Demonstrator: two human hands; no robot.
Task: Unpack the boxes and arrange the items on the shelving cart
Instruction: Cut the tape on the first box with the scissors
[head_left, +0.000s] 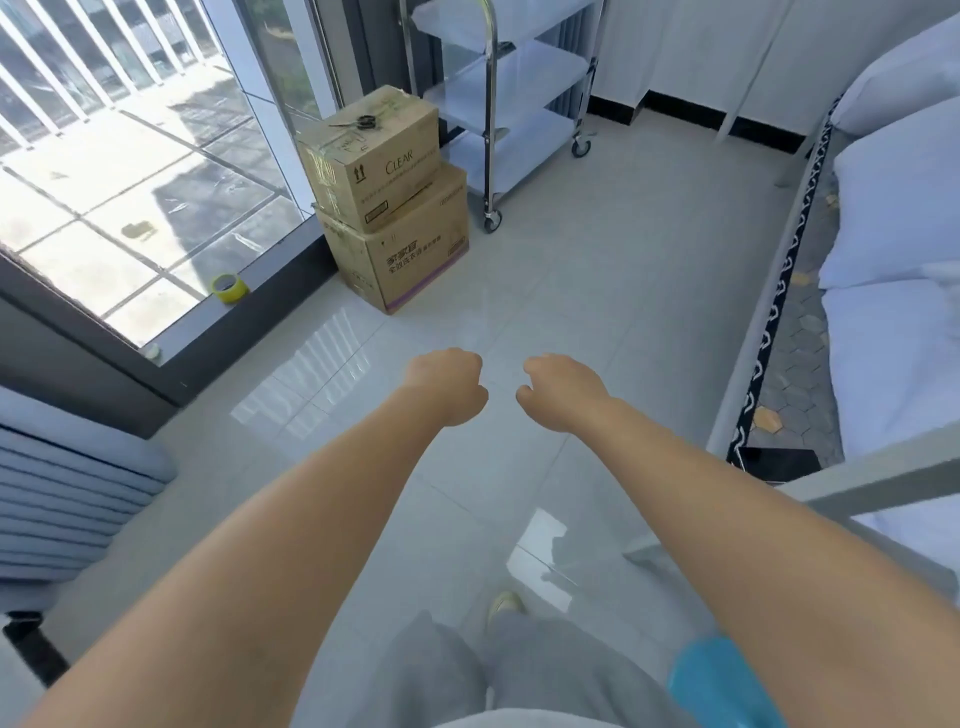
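Two taped cardboard boxes are stacked by the window: a smaller upper box (382, 156) printed CLEAR sits on a larger lower box (410, 254). Black scissors (366, 122) lie on top of the upper box. Behind the boxes stands the white three-tier shelving cart (511, 88) on castors, its visible shelves bare. My left hand (449, 387) and my right hand (558, 389) are stretched out over the floor, well short of the boxes, both curled into loose fists and holding nothing.
A roll of yellow tape (230, 287) rests on the dark window sill (270, 299). A bed with white pillows (893, 208) and a metal frame fills the right side. A blue-grey padded seat (67, 483) is at lower left. Glossy tiled floor (597, 291) lies between.
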